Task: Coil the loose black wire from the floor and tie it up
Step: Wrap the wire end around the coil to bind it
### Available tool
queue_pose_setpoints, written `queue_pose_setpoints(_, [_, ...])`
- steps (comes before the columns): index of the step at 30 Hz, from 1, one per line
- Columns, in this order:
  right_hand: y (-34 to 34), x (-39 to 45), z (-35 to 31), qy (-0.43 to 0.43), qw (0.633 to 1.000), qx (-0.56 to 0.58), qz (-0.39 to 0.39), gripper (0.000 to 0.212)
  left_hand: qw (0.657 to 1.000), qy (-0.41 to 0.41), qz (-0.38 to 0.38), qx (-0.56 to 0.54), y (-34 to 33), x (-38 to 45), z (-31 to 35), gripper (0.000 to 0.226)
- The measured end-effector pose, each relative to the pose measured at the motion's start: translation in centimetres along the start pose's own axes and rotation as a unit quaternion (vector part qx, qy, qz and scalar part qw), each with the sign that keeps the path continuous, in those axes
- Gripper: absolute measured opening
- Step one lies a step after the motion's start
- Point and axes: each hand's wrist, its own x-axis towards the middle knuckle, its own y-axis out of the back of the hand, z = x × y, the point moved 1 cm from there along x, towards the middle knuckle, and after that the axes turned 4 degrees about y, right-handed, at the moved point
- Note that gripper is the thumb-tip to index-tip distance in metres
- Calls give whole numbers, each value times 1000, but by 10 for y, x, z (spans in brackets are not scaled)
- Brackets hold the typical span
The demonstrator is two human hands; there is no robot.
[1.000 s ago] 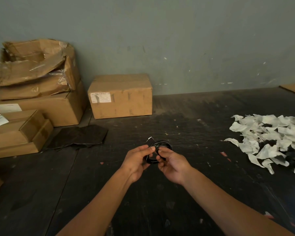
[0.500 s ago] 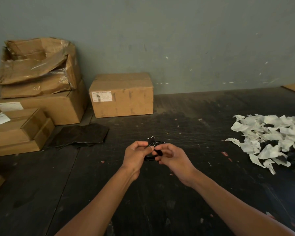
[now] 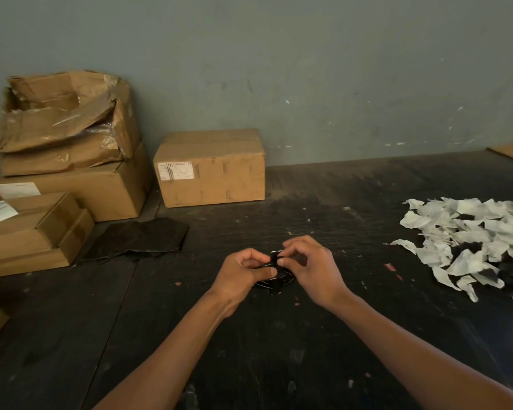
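Observation:
The black wire [image 3: 274, 282] is a small flat coil held just above the dark floor at the centre of the head view. My left hand [image 3: 241, 273] grips the coil's left side, thumb pressed over the strands. My right hand [image 3: 308, 266] pinches a short black end with a light tip at the coil's top, between thumb and forefinger. Both hands touch each other over the coil, and much of the loop is hidden behind the fingers.
A closed cardboard box [image 3: 210, 167] stands against the grey wall, with a stack of crumpled boxes [image 3: 62, 149] to its left. A black sheet [image 3: 137, 239] lies on the floor near them. A heap of torn white paper scraps [image 3: 471, 241] covers the right side.
The coil has dropped lower between my hands. My right hand has risen to pinch the wire's end at the top, and my left thumb now clamps the strands.

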Motion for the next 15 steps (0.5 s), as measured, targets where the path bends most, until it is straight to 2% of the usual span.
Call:
queue_pose_setpoints(5, [5, 4, 0, -58, 996, 63, -31, 15, 998, -35, -16, 51, 1, -3, 7, 22])
queue_pose_setpoints(8, [6, 5, 0, -76, 992, 78, -55, 31, 996, -36, -37, 73, 4, -4, 8, 22])
queue_pose_setpoints(11, [7, 5, 0, -81, 992, 72, -68, 16, 995, -40, -47, 76, 5, -4, 9, 21])
queue_pose_setpoints(15, [6, 5, -2, -92, 992, 85, -33, 15, 996, -62, -39, 46, 2, -5, 9, 19])
